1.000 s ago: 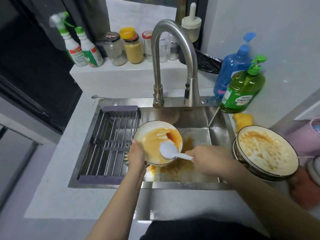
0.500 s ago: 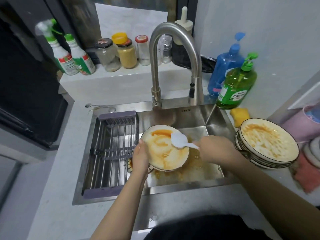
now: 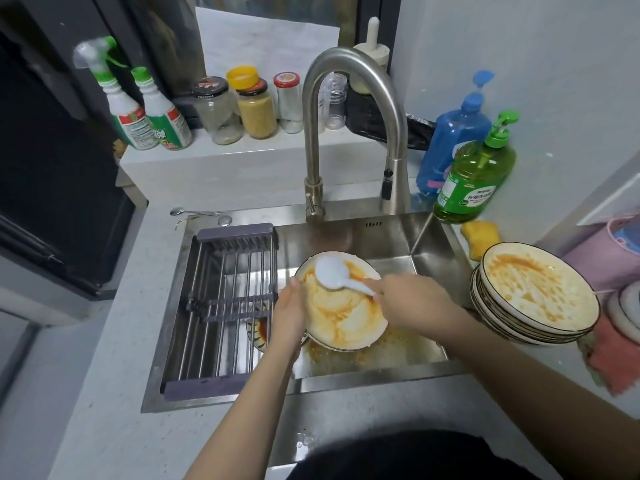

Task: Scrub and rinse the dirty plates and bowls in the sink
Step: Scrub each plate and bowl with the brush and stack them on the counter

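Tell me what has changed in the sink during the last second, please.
The white scraper in the right hand swept from the middle of the plate up to its far-left rim. The left hand still grips the plate's left edge over the sink. The stack of dirty plates stayed put.

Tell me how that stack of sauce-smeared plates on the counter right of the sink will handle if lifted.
The stack of dark-rimmed, sauce-smeared plates is probably heavy, being several plates deep. It leans unevenly, so plates may slide. The orange sauce could make the top plate slippery, and they look ceramic, so likely breakable.
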The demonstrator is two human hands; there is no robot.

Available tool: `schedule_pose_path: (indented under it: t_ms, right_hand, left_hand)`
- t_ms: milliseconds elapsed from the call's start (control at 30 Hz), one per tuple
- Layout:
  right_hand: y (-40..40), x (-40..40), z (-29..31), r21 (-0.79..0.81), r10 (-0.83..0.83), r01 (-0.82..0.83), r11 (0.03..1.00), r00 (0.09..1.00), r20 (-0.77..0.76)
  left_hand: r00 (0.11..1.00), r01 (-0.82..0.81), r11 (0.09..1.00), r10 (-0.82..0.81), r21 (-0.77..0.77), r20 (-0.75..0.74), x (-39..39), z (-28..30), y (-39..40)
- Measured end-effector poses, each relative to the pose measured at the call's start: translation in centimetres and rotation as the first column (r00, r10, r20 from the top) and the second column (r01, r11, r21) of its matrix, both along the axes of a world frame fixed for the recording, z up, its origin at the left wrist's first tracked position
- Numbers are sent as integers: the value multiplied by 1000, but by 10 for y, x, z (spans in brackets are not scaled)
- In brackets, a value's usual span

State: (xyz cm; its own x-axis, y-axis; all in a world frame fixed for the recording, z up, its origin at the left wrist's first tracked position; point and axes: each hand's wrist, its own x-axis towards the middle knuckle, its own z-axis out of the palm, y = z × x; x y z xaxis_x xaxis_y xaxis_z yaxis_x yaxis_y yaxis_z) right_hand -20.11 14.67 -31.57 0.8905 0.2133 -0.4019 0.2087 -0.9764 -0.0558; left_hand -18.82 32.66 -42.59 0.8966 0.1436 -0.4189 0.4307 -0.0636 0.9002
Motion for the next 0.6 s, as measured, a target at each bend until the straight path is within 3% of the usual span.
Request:
schedule_pose_path:
  t_ms: [100, 167, 300, 433, 500, 600]
  right_hand:
    - [2, -14, 7, 22, 150, -149, 989, 983, -102]
    - [-8, -16, 14, -37, 135, -143, 989, 978, -157]
    - [-12, -4, 7, -94, -4, 2, 996, 1000, -21]
    - [3, -21, 0, 40, 150, -150, 988, 989, -16]
    - [-4, -26, 2, -17, 222, -225, 974, 971, -89]
    - [-18, -16, 4, -130, 115, -131, 983, 986, -120]
  left_hand:
    - [999, -49, 999, 49, -7, 2, -1, 3, 2]
    - [996, -87, 996, 87, -8, -6, -1, -3, 9]
    - [999, -50, 999, 50, -16, -9, -1, -3, 12]
    - [998, -70, 997, 70, -38, -3, -1, 6, 8]
    - [995, -97, 992, 96, -78, -16, 0, 4, 12]
    - [996, -74, 995, 77, -64, 35, 3, 4, 16]
